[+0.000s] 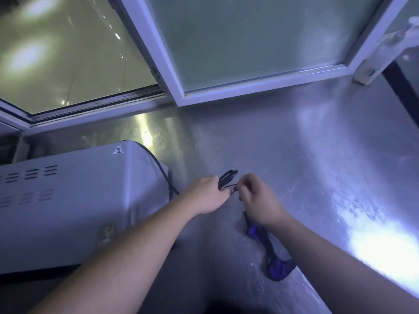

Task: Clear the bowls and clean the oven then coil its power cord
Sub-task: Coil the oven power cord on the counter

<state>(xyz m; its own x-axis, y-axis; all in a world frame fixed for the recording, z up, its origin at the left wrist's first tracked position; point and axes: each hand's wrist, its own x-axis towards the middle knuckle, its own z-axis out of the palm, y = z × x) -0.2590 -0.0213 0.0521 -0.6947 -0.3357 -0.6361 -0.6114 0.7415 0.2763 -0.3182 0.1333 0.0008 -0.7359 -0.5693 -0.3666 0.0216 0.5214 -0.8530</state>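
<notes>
The oven [68,200] sits on the left of a steel counter [306,166], its vented white back and a heat-warning sticker facing the camera; its black power cord [226,177] runs over the oven's rear right corner, down the side, and across to the hands, just right of the oven. The left hand [209,196] is closed around a gathered bundle of cord, loops poking up past the knuckles; the right hand [254,196], close beside it, pinches a thin strand between fingertips and thumb, though blur makes it hard to say whether this is the cord itself or a tie. A purple and black cloth [278,266] lies crumpled on the counter under the right forearm; behind the counter stands a white-framed window [172,87], its left pane slid open.
</notes>
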